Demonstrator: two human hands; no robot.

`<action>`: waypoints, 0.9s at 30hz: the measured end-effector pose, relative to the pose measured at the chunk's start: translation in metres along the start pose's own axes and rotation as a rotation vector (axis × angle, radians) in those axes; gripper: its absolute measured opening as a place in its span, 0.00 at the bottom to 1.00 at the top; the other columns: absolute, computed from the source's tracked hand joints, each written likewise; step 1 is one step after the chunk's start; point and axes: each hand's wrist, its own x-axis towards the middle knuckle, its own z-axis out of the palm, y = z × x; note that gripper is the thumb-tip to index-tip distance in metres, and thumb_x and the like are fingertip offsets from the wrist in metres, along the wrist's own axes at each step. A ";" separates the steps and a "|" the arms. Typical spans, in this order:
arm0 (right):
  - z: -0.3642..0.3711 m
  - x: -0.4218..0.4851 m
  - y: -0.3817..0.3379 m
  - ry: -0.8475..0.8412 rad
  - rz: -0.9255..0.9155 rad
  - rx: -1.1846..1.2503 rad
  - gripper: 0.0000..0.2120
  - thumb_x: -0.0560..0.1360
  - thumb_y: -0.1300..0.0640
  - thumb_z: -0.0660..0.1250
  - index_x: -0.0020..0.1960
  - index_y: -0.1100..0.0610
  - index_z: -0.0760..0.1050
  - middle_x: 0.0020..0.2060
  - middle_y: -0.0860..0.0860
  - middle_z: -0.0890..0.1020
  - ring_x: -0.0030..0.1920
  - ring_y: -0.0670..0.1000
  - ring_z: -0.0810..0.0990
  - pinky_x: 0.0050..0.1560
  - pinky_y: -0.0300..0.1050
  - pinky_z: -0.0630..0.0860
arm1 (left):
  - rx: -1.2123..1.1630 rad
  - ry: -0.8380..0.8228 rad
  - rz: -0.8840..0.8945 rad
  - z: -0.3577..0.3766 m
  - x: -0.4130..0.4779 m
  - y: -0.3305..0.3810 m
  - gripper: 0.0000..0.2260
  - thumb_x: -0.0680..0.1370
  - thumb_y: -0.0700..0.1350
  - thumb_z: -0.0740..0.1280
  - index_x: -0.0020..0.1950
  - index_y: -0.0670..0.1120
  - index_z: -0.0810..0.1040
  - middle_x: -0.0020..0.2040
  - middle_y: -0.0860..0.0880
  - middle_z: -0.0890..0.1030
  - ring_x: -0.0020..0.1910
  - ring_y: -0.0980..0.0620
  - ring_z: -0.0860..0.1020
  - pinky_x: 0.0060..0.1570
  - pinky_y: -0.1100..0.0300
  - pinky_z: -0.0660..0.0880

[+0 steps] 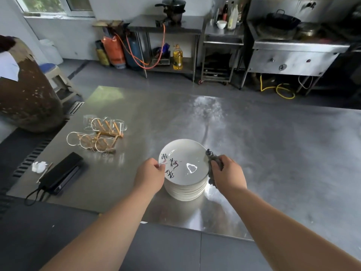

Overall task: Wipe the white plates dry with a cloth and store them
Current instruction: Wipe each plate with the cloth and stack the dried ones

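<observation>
At the left rim of the top plate (pixel 185 161): my left hand (pixel 150 176), fingertips (pixel 160 167) curled in and pinching the edge. At the right rim: my right hand (pixel 228 173), fingers closed round a bunched dark grey cloth (pixel 212 161), which touches the plate's edge.

Item, top plate: white, glazed, round. It sits on or just above the stack, slightly tilted; I cannot tell whether it touches the plate below. Glare on its face suggests a slick, possibly wet surface. Judged stiff, brittle and light enough for one hand. Best held by opposite rims, thumb over the lip, not by the glossy face.

Item, stack of white plates (pixel 185 192): many deep, near the front edge of the steel table (pixel 273 153). Judged heavy as a lot; I would take plates singly.

Markings: black brush characters with small red touches down the plate's left side; I cannot read them reliably. No brand visible.

Also on the table, well apart to my left: glass cups (pixel 91 140) on a wooden rack (pixel 109 133), a black case (pixel 62 173), crumpled white paper (pixel 39 166).
</observation>
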 end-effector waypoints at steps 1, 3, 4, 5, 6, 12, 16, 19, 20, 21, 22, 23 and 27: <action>0.002 -0.002 0.000 0.003 0.004 0.022 0.09 0.81 0.50 0.63 0.43 0.49 0.75 0.41 0.52 0.82 0.28 0.50 0.84 0.37 0.57 0.84 | -0.005 0.009 0.001 0.000 -0.001 0.000 0.10 0.81 0.52 0.68 0.42 0.48 0.78 0.38 0.51 0.81 0.36 0.53 0.76 0.32 0.59 0.66; 0.003 -0.006 0.000 0.009 0.009 0.038 0.08 0.81 0.50 0.63 0.43 0.48 0.75 0.41 0.52 0.82 0.26 0.48 0.83 0.34 0.56 0.84 | -0.021 0.021 0.006 -0.001 -0.003 0.000 0.08 0.81 0.50 0.68 0.43 0.49 0.78 0.40 0.51 0.81 0.38 0.51 0.77 0.33 0.58 0.68; 0.003 -0.008 0.001 0.007 0.011 0.041 0.08 0.81 0.50 0.63 0.43 0.47 0.75 0.40 0.51 0.82 0.26 0.48 0.83 0.33 0.55 0.83 | -0.037 0.023 0.007 -0.002 -0.004 0.001 0.08 0.81 0.50 0.68 0.44 0.49 0.78 0.41 0.51 0.82 0.39 0.49 0.79 0.35 0.57 0.71; 0.002 -0.011 0.001 0.003 0.014 0.054 0.08 0.81 0.50 0.64 0.43 0.46 0.75 0.39 0.51 0.83 0.26 0.49 0.83 0.32 0.53 0.83 | -0.067 0.021 0.005 -0.002 -0.006 0.001 0.07 0.81 0.50 0.68 0.44 0.50 0.77 0.42 0.51 0.83 0.40 0.47 0.81 0.38 0.55 0.75; 0.000 -0.014 0.000 -0.003 0.017 0.078 0.08 0.81 0.50 0.64 0.43 0.46 0.76 0.38 0.51 0.83 0.26 0.49 0.83 0.29 0.50 0.81 | -0.118 0.013 -0.005 -0.002 -0.007 0.002 0.07 0.81 0.50 0.68 0.45 0.50 0.76 0.43 0.51 0.83 0.40 0.45 0.83 0.41 0.52 0.80; -0.025 -0.034 -0.009 -0.014 0.109 0.321 0.09 0.80 0.53 0.64 0.42 0.47 0.76 0.34 0.52 0.85 0.29 0.56 0.85 0.23 0.42 0.74 | -0.751 -0.109 -0.254 -0.002 -0.025 0.020 0.02 0.83 0.43 0.68 0.52 0.47 0.75 0.53 0.40 0.84 0.41 0.40 0.88 0.36 0.48 0.85; -0.048 -0.046 -0.008 -0.002 0.113 0.432 0.06 0.81 0.52 0.65 0.46 0.49 0.79 0.38 0.54 0.85 0.30 0.58 0.86 0.23 0.45 0.74 | -0.915 -0.246 -0.260 -0.010 -0.047 0.032 0.12 0.83 0.35 0.64 0.62 0.50 0.77 0.53 0.43 0.87 0.44 0.40 0.88 0.38 0.49 0.85; -0.068 -0.052 -0.004 0.028 0.069 0.416 0.05 0.81 0.51 0.66 0.48 0.46 0.79 0.39 0.55 0.84 0.31 0.57 0.86 0.23 0.45 0.74 | -1.029 -0.397 -0.226 -0.015 -0.074 0.048 0.16 0.83 0.33 0.62 0.63 0.52 0.79 0.52 0.45 0.88 0.49 0.38 0.88 0.39 0.48 0.85; -0.075 -0.053 -0.003 0.048 0.035 0.362 0.04 0.81 0.49 0.66 0.48 0.45 0.79 0.39 0.52 0.84 0.33 0.57 0.86 0.25 0.48 0.77 | -1.046 -0.439 -0.216 -0.015 -0.083 0.055 0.17 0.84 0.33 0.61 0.63 0.53 0.79 0.53 0.45 0.88 0.50 0.37 0.87 0.40 0.48 0.84; -0.082 -0.054 -0.002 0.081 -0.018 0.289 0.04 0.81 0.48 0.66 0.48 0.44 0.79 0.41 0.48 0.83 0.36 0.56 0.85 0.29 0.52 0.80 | -1.052 -0.475 -0.204 -0.015 -0.093 0.063 0.18 0.84 0.33 0.61 0.64 0.54 0.78 0.55 0.44 0.88 0.51 0.36 0.87 0.41 0.47 0.84; -0.089 -0.054 -0.002 0.125 -0.096 0.215 0.04 0.80 0.48 0.67 0.48 0.43 0.79 0.42 0.45 0.82 0.38 0.54 0.85 0.34 0.53 0.82 | -1.048 -0.505 -0.189 -0.012 -0.102 0.070 0.18 0.84 0.33 0.61 0.65 0.54 0.78 0.56 0.44 0.87 0.52 0.36 0.87 0.42 0.46 0.84; -0.096 -0.054 -0.002 0.174 -0.194 0.146 0.04 0.80 0.47 0.67 0.48 0.44 0.80 0.43 0.42 0.80 0.41 0.51 0.84 0.38 0.53 0.82 | -1.044 -0.530 -0.172 -0.010 -0.112 0.079 0.18 0.84 0.33 0.61 0.65 0.53 0.78 0.57 0.43 0.87 0.52 0.36 0.87 0.43 0.45 0.84; -0.116 -0.061 -0.007 0.201 -0.528 -0.121 0.09 0.79 0.52 0.70 0.55 0.54 0.85 0.52 0.46 0.83 0.54 0.53 0.80 0.56 0.48 0.78 | -1.042 -0.587 -0.117 0.006 -0.144 0.113 0.19 0.83 0.33 0.61 0.62 0.55 0.81 0.58 0.43 0.86 0.51 0.39 0.87 0.43 0.45 0.83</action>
